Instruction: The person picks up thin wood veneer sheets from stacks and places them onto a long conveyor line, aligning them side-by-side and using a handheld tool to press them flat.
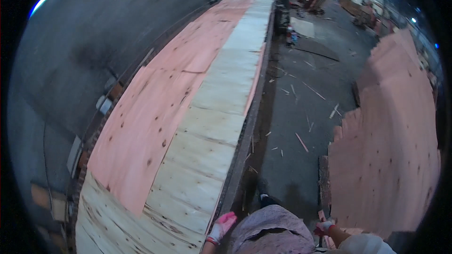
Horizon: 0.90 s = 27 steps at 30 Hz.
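Left hand (222, 226), gloved, sits beside the near right edge of the pale veneer (202, 146); my fingers are loosely extended with nothing visible in them, contact with the edge unclear. Right hand (325, 227), near right, is at a thin pink strip (322, 215); I cannot tell whether my fingers are closed on it.

Pale veneer lies along the right side of a long bed (234, 178), with pink veneer (136, 127) to its left.

Handling (my judgement, from thinness and ripples): light for its area, floppy, probably dry rather than slippery, likely to split along the grain or at knots. Best hold: the edges, hands spread wide, away from cracks.

Surroundings: a ragged pink stack (386, 160) crowds the right, limiting my swing that way. Wood scraps (301, 142) litter the floor (292, 183) between, poor footing. At the far end a dark frame (284, 0) stands across the bed.
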Available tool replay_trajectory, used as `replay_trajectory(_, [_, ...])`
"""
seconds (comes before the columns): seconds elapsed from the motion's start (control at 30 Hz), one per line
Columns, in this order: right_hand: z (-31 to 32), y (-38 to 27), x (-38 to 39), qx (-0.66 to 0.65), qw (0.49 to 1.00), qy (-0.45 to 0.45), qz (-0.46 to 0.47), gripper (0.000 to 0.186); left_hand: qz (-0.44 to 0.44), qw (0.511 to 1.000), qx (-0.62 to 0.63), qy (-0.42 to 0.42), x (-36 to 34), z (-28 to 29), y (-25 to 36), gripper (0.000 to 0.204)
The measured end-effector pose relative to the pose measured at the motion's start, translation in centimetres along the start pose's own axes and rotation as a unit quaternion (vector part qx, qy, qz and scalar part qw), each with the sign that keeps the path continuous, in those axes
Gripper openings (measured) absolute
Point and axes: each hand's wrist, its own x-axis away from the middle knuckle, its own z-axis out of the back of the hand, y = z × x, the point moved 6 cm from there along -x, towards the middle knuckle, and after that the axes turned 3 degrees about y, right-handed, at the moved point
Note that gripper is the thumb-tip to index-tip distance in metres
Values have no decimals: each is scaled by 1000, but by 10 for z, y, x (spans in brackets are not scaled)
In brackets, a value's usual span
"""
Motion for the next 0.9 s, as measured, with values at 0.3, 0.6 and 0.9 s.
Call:
replay_trajectory(0.3, [36, 3, 118, -146, 946, 155, 244, 35, 172, 980, -101, -12, 19, 79, -157, 22])
replay_trajectory(0.6, [191, 99, 100, -117, 883, 404, 207, 42, 213, 959, -104, -153, 12, -175, -80, 12])
replay_trajectory(0.9, [596, 199, 316, -30, 634, 765, 108, 37, 192, 898, -308, -249, 12, -358, -83, 28])
